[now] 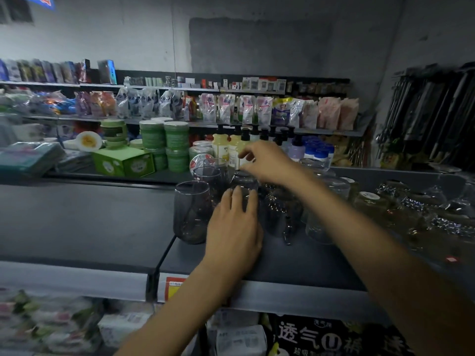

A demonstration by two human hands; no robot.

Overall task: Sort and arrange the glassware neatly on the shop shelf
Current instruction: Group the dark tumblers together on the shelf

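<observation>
The left hand (234, 227) lies with straight fingers against a dark glass (244, 187) on the shelf (90, 222). The right hand (267, 163) curls over its top, but it is too blurry to tell if it pinches. The glasses stand packed tight, so 1 bump could tip the tall glass (191, 211) over. Every glass looks empty.
</observation>
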